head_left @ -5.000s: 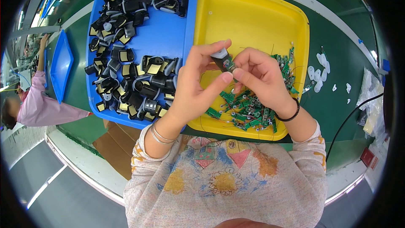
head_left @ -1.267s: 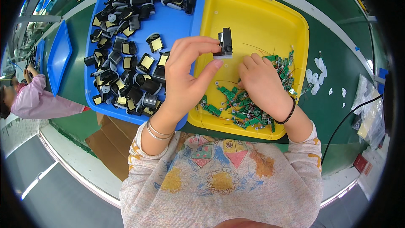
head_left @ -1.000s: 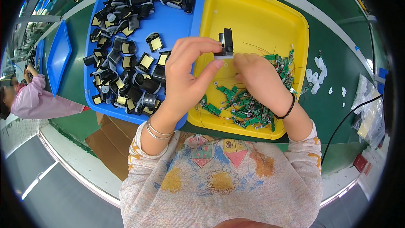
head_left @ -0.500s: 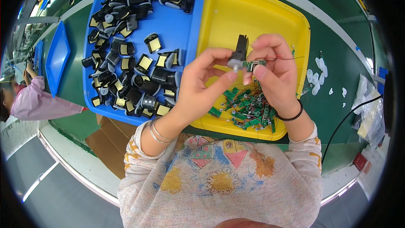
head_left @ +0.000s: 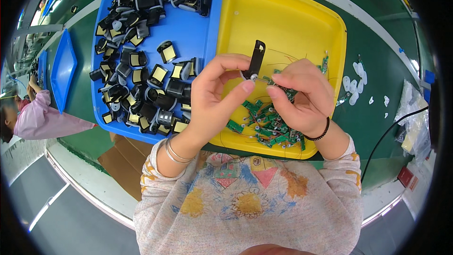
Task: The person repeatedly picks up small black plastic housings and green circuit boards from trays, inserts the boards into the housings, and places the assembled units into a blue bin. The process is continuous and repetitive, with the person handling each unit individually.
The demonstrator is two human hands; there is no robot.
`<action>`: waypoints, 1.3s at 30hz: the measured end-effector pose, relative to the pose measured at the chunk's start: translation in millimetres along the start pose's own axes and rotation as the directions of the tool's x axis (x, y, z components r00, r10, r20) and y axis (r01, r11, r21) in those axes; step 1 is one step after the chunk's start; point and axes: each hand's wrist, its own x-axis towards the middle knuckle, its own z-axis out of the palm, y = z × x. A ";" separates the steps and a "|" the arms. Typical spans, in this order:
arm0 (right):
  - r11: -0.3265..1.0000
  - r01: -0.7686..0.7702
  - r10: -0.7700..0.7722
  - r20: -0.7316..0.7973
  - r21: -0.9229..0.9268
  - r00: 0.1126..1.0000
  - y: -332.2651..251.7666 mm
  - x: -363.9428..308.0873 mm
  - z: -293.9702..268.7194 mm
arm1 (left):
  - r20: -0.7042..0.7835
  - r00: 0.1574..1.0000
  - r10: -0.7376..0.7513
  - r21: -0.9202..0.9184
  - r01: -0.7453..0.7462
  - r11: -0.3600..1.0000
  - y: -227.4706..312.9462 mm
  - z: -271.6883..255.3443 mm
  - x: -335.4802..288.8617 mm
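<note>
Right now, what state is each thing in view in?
Left hand, pinching the black part
Black part, held up, slightly tilted
Right hand, fingers curled, grip unclear
Green circuit boards, loosely heaped
Yellow tray, partly filled
Large blue tray, partly filled
Loose black parts, jumbled
White oval pieces, scattered
Clear plastic, crumpled

Left hand (head_left: 213,95) grips 1 black casing (head_left: 257,59) over yellow tray (head_left: 288,23).

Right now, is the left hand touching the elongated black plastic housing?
Touching. The head view shows the left hand gripping the black housing between thumb and fingers, over the rectangular yellow tray.
</note>
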 end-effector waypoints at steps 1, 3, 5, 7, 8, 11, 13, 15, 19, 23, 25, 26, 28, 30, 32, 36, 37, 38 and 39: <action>1.000 0.013 -0.013 0.003 -0.015 1.000 0.6 -0.1 0.2 | -0.006 1.000 0.002 0.030 -0.002 1.000 -0.2 -0.1 -0.2; 0.998 0.041 -0.041 0.009 -0.043 0.999 1.2 -0.4 0.3 | -0.014 0.999 0.031 0.057 -0.030 0.998 -1.2 0.3 -0.4; 0.996 0.060 -0.059 0.019 -0.071 0.998 1.0 0.2 -0.6 | -0.013 0.998 0.069 0.106 -0.067 0.992 -1.4 0.5 -0.4; 0.993 0.070 -0.068 0.021 -0.094 0.997 0.7 0.5 -1.2 | 0.001 0.993 0.116 0.175 -0.115 0.978 -0.6 0.5 1.0; 0.992 0.069 -0.067 0.020 -0.102 0.998 0.6 0.4 -1.3 | 0.002 0.992 0.127 0.199 -0.125 0.972 -0.3 0.4 1.1; 0.990 0.066 -0.065 0.013 -0.121 0.998 -0.1 0.7 -1.0 | 0.005 0.988 0.155 0.254 -0.151 0.955 0.2 0.2 1.6; 0.990 0.065 -0.064 0.010 -0.126 0.998 -0.3 0.9 -0.2 | 0.001 0.986 0.169 0.266 -0.163 0.950 -0.4 0.1 1.7; 0.990 0.063 -0.063 0.010 -0.128 0.998 -0.4 1.0 -0.3 | 0.000 0.984 0.176 0.261 -0.170 0.950 -1.1 0.1 1.7; 0.994 -0.005 0.006 0.010 -0.107 1.000 -1.7 -0.1 0.4 | -0.016 0.984 0.177 0.241 -0.168 0.956 -0.9 1.2 1.0; 0.995 -0.006 0.007 0.008 -0.097 1.000 -1.9 -0.9 1.5 | 0.000 0.982 0.188 0.253 -0.182 0.950 -0.2 1.5 1.2; 0.995 0.006 -0.005 0.013 -0.097 1.000 -2.1 -1.0 1.5 | 0.012 0.984 0.179 0.263 -0.176 0.949 0.5 0.8 0.8; 0.995 0.017 -0.016 0.017 -0.098 1.000 -2.6 -0.9 1.4 | 0.006 0.985 0.174 0.253 -0.170 0.952 0.3 0.9 0.5; 0.994 0.034 -0.031 0.030 -0.103 0.999 -3.9 -0.5 1.3 | -0.007 0.986 0.165 0.232 -0.159 0.960 -0.3 0.9 -0.5; 0.992 0.045 -0.039 0.045 -0.117 0.998 -5.5 -0.2 0.9 | -0.007 0.986 0.166 0.217 -0.161 0.963 -0.5 0.9 -0.2; 0.991 0.054 -0.048 0.048 -0.123 0.998 -5.3 -0.4 1.0 | -0.010 0.986 0.164 0.203 -0.159 0.966 -0.2 1.0 -0.2; 0.991 0.058 -0.053 0.047 -0.121 0.998 -5.1 -1.3 1.2 | -0.014 0.989 0.149 0.170 -0.145 0.975 -0.4 0.9 -0.3; 0.991 0.057 -0.052 0.048 -0.119 0.998 -5.3 -1.2 1.4 | -0.015 0.989 0.145 0.162 -0.141 0.977 -0.7 0.6 -0.5; 0.992 0.056 -0.051 0.049 -0.116 0.997 -5.5 -1.0 1.7 | -0.017 0.990 0.137 0.150 -0.133 0.980 -0.7 0.5 -0.7; 0.992 0.055 -0.049 0.050 -0.113 0.998 -5.7 -1.0 1.9 | -0.019 0.992 0.128 0.138 -0.124 0.983 -0.7 0.6 -0.9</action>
